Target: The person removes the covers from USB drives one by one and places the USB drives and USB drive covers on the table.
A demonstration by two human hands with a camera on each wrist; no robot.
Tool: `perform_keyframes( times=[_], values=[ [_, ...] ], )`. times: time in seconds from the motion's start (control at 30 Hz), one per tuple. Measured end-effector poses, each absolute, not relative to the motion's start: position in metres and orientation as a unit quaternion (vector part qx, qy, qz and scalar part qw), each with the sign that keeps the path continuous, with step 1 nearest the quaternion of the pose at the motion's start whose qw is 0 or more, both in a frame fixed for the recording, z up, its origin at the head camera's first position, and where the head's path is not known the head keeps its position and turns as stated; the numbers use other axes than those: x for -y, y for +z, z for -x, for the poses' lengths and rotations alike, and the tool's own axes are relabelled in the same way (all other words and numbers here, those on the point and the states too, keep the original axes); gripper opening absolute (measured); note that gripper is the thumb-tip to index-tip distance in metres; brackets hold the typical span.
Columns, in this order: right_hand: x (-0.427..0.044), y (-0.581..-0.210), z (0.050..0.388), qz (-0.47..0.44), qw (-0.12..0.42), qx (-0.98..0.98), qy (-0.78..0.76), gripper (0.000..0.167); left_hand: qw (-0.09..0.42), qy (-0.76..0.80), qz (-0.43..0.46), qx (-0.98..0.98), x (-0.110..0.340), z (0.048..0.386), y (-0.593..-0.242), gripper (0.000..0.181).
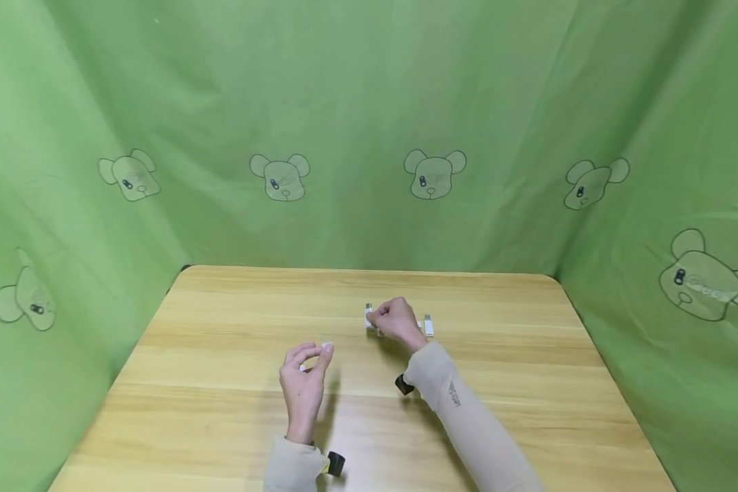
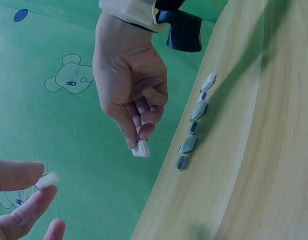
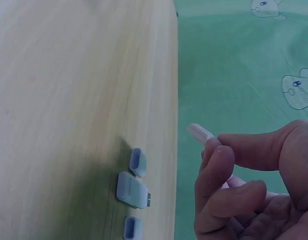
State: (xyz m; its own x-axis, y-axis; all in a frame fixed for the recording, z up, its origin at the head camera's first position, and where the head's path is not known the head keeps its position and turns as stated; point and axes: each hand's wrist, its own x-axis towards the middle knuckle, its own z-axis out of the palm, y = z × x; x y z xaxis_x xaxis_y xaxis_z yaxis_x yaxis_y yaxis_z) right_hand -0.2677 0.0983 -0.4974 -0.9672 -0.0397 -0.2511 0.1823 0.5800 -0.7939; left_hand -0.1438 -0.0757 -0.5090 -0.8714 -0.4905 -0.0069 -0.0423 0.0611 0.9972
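Note:
My left hand (image 1: 302, 389) is raised over the table, pinching a small white cap-like piece (image 2: 46, 181) between thumb and fingertip. Another bit of white shows between its fingers in the head view. To the right and farther back, my right hand (image 1: 396, 320) holds a second small white cap-like piece (image 3: 199, 132) between thumb and forefinger, above the table. Below it, white USB sticks (image 1: 428, 328) and small caps (image 3: 139, 161) alternate in a row. One stick (image 3: 131, 190) shows its metal plug. The right hand covers part of the row in the head view.
The wooden table (image 1: 221, 328) has rounded back corners. Green curtains (image 1: 357, 82) printed with bear heads hang behind it and along both sides. A black wrist device (image 1: 336, 464) sits at the left cuff, another (image 1: 404, 385) at the right.

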Motion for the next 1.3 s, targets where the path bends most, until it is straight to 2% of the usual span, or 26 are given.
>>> perform_keyframes(
  times=[0.23, 0.73, 1.03, 1.3],
  values=[
    [-0.091, -0.504, 0.275, -0.038, 0.137, -0.883, -0.447, 0.027, 0.179, -0.659, -0.184, 0.707, 0.077, 0.142, -0.507, 0.021],
    [-0.067, -0.514, 0.280, -0.069, 0.139, -0.889, -0.432, 0.014, 0.188, -0.661, -0.186, 0.702, 0.078, 0.141, -0.511, 0.021],
    [-0.062, -0.519, 0.283, -0.086, 0.156, -0.899, -0.400, 0.018, 0.182, -0.657, -0.184, 0.708, 0.079, 0.142, -0.511, 0.018],
    [-0.058, -0.525, 0.282, -0.098, 0.143, -0.909, -0.379, 0.023, 0.187, -0.659, -0.181, 0.706, 0.079, 0.141, -0.513, 0.019]
  ],
)
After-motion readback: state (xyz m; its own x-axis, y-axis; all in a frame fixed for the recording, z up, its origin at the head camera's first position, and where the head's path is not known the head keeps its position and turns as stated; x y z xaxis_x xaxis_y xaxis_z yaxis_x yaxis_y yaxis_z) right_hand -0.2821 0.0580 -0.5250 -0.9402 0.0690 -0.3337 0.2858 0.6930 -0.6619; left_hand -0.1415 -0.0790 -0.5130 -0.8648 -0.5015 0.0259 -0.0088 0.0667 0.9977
